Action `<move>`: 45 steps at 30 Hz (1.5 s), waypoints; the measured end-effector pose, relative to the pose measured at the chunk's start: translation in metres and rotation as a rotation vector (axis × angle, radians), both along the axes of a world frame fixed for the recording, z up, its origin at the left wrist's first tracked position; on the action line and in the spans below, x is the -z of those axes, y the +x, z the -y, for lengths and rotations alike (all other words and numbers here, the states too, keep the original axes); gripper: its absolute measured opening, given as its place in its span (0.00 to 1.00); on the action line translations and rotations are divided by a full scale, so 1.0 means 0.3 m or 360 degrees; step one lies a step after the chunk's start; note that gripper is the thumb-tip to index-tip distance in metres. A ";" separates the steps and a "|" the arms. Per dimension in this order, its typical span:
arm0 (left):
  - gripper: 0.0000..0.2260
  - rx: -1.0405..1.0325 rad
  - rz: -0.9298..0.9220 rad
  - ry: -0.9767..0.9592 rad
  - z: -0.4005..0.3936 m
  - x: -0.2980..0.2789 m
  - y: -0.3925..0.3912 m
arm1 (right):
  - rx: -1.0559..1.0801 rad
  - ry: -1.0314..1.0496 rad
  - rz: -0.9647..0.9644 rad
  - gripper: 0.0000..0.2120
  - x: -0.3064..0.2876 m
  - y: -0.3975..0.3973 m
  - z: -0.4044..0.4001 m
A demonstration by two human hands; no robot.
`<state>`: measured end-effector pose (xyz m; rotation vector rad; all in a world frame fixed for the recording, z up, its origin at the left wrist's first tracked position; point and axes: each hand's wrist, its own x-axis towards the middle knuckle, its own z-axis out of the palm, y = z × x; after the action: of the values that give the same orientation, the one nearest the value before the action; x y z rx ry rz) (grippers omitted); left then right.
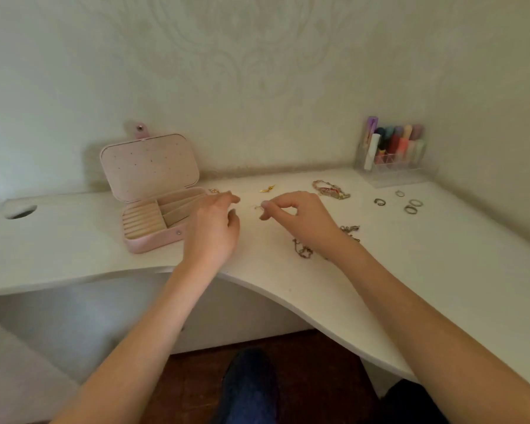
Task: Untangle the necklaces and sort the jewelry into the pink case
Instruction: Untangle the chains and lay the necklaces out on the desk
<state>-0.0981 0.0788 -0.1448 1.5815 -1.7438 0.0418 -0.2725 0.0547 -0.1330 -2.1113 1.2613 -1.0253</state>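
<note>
Matt white desk (441,270), pink leather-look case (153,191) with soft padded lining, shiny metal rings (410,206), clear glossy plastic organizer (392,166).

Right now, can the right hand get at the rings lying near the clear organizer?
Probably yes. The right hand pinches a thin gold chain, but the bare desk between it and the rings holds nothing. It would likely need to let go first.

A white worktop (74,240) with a curved front edge fills mid-frame. At centre left stands the open pink case (153,194); right of centre lie a gold charm (266,188), a beaded bracelet (331,191) and tangled chains (303,250); at right, rings (410,206) and a clear organizer (392,160)
</note>
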 end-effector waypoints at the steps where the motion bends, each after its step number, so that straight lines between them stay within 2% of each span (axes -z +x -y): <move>1: 0.13 -0.0094 0.0011 -0.0033 0.010 -0.007 0.052 | -0.0062 -0.0049 -0.0047 0.12 -0.006 0.054 0.018; 4: 0.15 -0.0385 0.0065 0.0014 0.019 -0.042 0.178 | -0.0186 -0.0148 -0.0201 0.08 -0.019 0.202 0.079; 6: 0.13 -0.0498 0.0152 0.0135 0.021 -0.059 0.230 | -0.0240 -0.0177 -0.0285 0.10 -0.035 0.280 0.113; 12: 0.13 -0.0444 0.0138 0.0394 0.042 -0.064 0.279 | -0.0266 -0.0163 -0.0587 0.13 -0.031 0.419 0.219; 16: 0.14 -0.0424 0.0096 0.0377 0.050 -0.056 0.291 | -0.0297 -0.0167 -0.0604 0.12 -0.020 0.434 0.241; 22: 0.13 -0.0359 0.0157 0.0341 0.046 -0.052 0.296 | -0.0291 -0.0289 -0.0799 0.09 -0.019 0.432 0.247; 34: 0.12 -0.0293 0.0166 0.0360 0.031 -0.059 0.291 | -0.0244 -0.0218 -0.1045 0.07 -0.031 0.425 0.224; 41: 0.09 -0.0233 0.0007 0.0459 0.034 -0.070 0.300 | -0.0214 -0.0153 -0.0851 0.07 -0.017 0.427 0.228; 45: 0.08 -0.0203 -0.0054 0.0476 0.035 -0.066 0.315 | -0.0361 -0.0005 -0.0461 0.09 -0.029 0.384 0.209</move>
<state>-0.0036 0.0684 -0.1249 1.8954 -1.6794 -0.1910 -0.1573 -0.0080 -0.1245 -2.4038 1.1107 -0.6429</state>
